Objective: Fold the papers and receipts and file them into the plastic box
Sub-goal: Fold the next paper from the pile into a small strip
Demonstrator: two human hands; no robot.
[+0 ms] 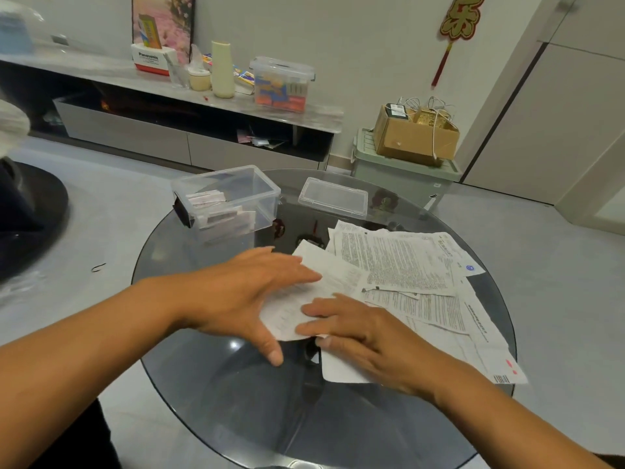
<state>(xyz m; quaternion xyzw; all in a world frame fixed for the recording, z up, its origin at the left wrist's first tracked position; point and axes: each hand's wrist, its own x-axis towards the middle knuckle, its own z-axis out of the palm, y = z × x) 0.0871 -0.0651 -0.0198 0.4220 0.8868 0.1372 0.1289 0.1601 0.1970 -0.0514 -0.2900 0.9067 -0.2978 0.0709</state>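
On the round glass counter both hands work on one receipt, which lies at the near-left edge of the loose papers. The left hand lies flat over the receipt's far part, fingers straight and spread, pressing it down. The right hand rests on the near side with its fingers loosely bent on the paper; I cannot tell if the thumb pinches an edge, so its grip is unclear. The clear plastic box stands open at the far left of the counter, with some folded slips already inside, and its lid lies beside it to the right.

I judge the receipt to be very light, thin and limp, and already creased. It will slide easily on the smooth glass, so one palm should hold it while the other lifts a free edge or corner to fold. It can tear if pulled hard.
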